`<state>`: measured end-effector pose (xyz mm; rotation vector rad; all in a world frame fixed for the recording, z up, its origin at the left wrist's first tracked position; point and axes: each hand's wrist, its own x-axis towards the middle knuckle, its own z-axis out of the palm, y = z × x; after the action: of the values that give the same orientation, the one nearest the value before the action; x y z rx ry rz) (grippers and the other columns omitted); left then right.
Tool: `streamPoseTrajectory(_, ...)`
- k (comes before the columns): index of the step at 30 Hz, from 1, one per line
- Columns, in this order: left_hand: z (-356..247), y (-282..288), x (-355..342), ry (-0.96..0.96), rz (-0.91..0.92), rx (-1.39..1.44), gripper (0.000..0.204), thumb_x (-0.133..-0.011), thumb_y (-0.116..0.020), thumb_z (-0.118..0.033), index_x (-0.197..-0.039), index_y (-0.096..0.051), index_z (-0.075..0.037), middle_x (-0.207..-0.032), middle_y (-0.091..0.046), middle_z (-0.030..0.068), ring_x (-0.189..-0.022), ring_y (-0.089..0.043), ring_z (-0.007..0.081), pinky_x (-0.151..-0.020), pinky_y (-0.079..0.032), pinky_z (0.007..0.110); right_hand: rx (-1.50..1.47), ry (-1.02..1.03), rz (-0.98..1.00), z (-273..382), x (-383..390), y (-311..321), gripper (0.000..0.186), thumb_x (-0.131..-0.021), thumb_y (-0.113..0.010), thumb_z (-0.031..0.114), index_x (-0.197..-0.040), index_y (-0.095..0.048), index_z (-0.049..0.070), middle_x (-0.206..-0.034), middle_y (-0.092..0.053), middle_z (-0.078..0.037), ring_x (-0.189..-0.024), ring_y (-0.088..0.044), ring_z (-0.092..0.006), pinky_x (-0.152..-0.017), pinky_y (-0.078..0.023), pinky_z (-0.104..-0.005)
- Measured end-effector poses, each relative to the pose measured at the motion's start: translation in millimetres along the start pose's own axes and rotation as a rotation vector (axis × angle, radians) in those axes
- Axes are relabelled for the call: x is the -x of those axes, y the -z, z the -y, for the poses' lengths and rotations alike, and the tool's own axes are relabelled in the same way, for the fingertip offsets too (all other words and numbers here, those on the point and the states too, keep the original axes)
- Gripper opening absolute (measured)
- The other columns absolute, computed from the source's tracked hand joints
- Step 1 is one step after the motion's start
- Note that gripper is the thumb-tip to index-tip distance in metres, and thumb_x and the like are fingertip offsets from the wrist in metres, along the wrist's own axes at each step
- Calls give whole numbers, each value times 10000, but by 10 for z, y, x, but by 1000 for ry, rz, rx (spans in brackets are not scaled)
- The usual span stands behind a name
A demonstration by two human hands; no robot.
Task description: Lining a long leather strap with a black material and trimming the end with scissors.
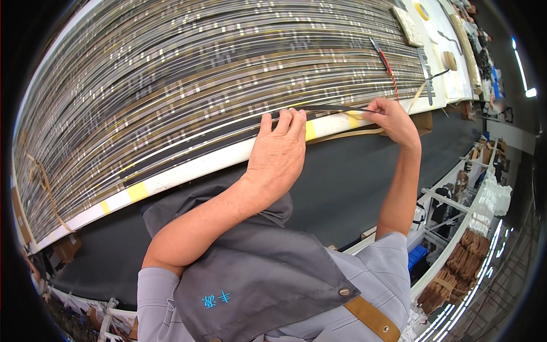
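Note:
Long narrow fabric strips (228, 65), in dark, brown and pale striped patterns, lie side by side across the table. My left hand (277, 151) rests near the table's front edge, fingers stretched out and slightly apart on the nearest strips. To its right, my right hand (394, 121) pinches a thin dark strip (333, 107) between thumb and fingers. That strip runs from beside my left fingertips to the right hand, just over the white table edge (219, 159). A tan band (347, 134) hangs below the edge between the hands.
A slim red-handled tool (382, 59) with a twisted cord lies on the strips. A metal ruler (424, 65), a tape roll (450, 60) and a yellow roll (421, 11) are at the far right. Racks with brown bundles (461, 265) stand behind on the right.

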<state>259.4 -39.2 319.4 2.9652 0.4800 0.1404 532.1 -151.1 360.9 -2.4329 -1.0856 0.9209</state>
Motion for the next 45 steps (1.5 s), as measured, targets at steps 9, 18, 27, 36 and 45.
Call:
streamPoseTrajectory(9, 0, 2, 8, -1, -9, -2, 565, -884, -537, -108, -1410, -450, 78, -1298, -505, 162, -1206, -477, 276, -1053, -370, 437, 222, -54, -285, -387, -42, 207, 219, -825, -726, 137, -936, -645, -33, -769, -636, -86, -712, -592, -198, -696, -492, -338)
streamPoseTrajectory(18, -2, 22, 10, 8, -2, -12, 561, -887, -538, -116, -1407, -454, 76, -1298, -505, 159, -1209, -471, 274, -1058, -367, 442, 54, 409, -196, 428, 15, -187, 405, -773, -813, 217, -1059, -647, -15, -998, -639, -104, -943, -631, -232, -832, -518, -340)
streamPoseTrajectory(27, -20, 22, -9, 4, -1, -9, 559, -887, -534, -116, -1406, -454, 76, -1302, -503, 166, -1219, -472, 281, -1063, -368, 445, 88, 424, -31, 682, -178, -524, 257, -788, -769, 159, -907, -621, -14, -904, -609, -99, -827, -612, -239, -765, -520, -351)
streamPoseTrajectory(36, -10, 19, -6, 12, -9, 24, 561, -884, -542, -112, -1403, -448, 80, -1303, -497, 169, -1211, -475, 280, -1060, -372, 446, 43, 422, 55, 702, -202, -494, 160, -804, -675, 63, -891, -573, -25, -855, -611, -106, -738, -605, -227, -708, -512, -348)
streamPoseTrajectory(45, -6, 14, -6, 13, -21, 41, 558, -875, -548, -103, -1395, -457, 80, -1295, -499, 169, -1203, -482, 277, -1054, -375, 445, -390, 148, 325, 642, -291, -388, 227, -886, -710, 205, -929, -617, 2, -746, -581, 16, -649, -523, -62, -566, -430, -241)
